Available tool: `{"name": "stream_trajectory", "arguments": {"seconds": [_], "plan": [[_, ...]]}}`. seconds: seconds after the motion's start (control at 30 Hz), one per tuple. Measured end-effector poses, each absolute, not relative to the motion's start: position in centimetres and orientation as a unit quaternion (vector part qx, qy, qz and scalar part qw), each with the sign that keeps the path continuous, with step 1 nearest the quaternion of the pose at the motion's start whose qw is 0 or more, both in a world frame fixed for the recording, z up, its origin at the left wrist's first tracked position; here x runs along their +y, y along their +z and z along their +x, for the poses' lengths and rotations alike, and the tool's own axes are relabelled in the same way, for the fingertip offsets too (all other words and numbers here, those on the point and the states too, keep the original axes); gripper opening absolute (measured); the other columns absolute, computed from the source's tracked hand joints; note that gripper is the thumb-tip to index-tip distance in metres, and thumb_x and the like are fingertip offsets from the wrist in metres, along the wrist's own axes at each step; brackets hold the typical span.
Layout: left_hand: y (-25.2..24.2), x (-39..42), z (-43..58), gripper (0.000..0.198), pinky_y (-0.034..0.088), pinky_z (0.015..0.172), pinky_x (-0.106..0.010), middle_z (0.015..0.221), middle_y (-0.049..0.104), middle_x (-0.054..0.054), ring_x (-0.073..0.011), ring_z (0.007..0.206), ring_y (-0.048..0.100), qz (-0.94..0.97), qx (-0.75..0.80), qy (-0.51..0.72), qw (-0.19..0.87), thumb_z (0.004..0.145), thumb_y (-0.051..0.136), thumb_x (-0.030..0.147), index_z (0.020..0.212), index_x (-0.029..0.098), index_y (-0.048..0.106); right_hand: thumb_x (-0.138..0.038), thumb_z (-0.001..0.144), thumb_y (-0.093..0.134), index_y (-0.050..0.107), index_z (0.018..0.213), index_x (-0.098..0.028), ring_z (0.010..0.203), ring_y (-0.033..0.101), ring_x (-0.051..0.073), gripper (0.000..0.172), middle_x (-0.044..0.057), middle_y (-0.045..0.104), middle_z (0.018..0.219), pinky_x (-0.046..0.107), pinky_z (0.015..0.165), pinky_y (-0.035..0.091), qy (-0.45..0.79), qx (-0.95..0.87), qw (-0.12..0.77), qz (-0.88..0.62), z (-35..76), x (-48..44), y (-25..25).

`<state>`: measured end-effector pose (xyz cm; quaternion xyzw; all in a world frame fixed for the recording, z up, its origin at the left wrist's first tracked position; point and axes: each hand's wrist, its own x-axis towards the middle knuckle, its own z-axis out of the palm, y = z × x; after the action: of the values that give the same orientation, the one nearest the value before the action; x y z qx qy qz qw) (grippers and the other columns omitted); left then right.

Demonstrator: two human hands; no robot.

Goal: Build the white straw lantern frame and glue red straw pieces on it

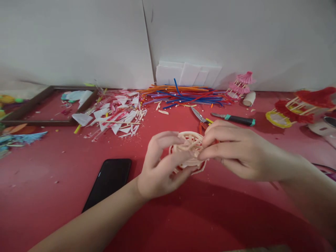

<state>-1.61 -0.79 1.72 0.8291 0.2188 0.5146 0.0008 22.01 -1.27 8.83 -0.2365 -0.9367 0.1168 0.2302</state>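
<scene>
Between my hands is a small round cream-coloured openwork piece [190,135], made of thin strips with a wheel-like pattern of spokes on top. My left hand [166,166] wraps around its left and near sides, with the thumb and fingers closed on it. At its right edge, my right hand [236,150] pinches with thumb and forefinger. Whatever lies between those fingertips is mostly hidden. Just behind my right hand lie scissors [197,114], blades pointing away, and a craft knife [237,119] with a black and green handle.
A black phone [109,182] lies left of my left hand on the red table [162,224]. Behind are coloured sticks [183,94], white and pink scraps [118,112] and a brown frame [39,123]. Pink [241,84] and red [309,101] tiered models stand right.
</scene>
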Motion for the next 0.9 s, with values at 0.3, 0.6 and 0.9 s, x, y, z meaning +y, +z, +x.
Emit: {"name": "stream_trajectory", "arguments": {"seconds": [0.3,0.6,0.9], "plan": [[0.3,0.8,-2.3,0.06,0.053,0.101,-0.047,0.122,0.057,-0.015,-0.028,0.116,0.059,0.806,0.233,0.509,0.192,0.077,0.077,0.024,0.13,0.019,0.049,-0.008,0.093,0.055,0.067,0.116,-0.022,0.099,0.06,0.015,0.03,0.004,0.071,0.103,0.029,0.087,0.05,0.176,-0.916,0.253,-0.257,22.7,-1.2,8.2],[1.3,0.4,-2.5,0.042,0.046,0.107,-0.058,0.123,0.056,-0.015,-0.0341,0.127,0.053,0.838,0.204,0.503,0.065,0.081,0.072,0.032,0.118,0.02,0.057,-0.015,0.094,0.058,0.07,0.104,-0.023,0.092,0.06,0.01,0.017,0.003,0.062,0.103,0.023,0.08,0.049,0.175,-0.908,0.265,-0.272,22.7,-1.4,7.9],[1.5,-0.1,-2.2,0.018,0.038,0.116,-0.048,0.094,0.071,0.002,-0.0179,0.096,0.068,0.845,0.202,0.492,-0.046,0.081,0.075,0.021,0.094,0.03,0.066,-0.005,0.096,0.045,0.066,0.106,-0.023,0.094,0.057,0.014,0.029,0.004,0.064,0.101,0.029,0.083,0.047,0.132,-0.928,0.24,-0.251,22.5,-1.7,8.0]]}}
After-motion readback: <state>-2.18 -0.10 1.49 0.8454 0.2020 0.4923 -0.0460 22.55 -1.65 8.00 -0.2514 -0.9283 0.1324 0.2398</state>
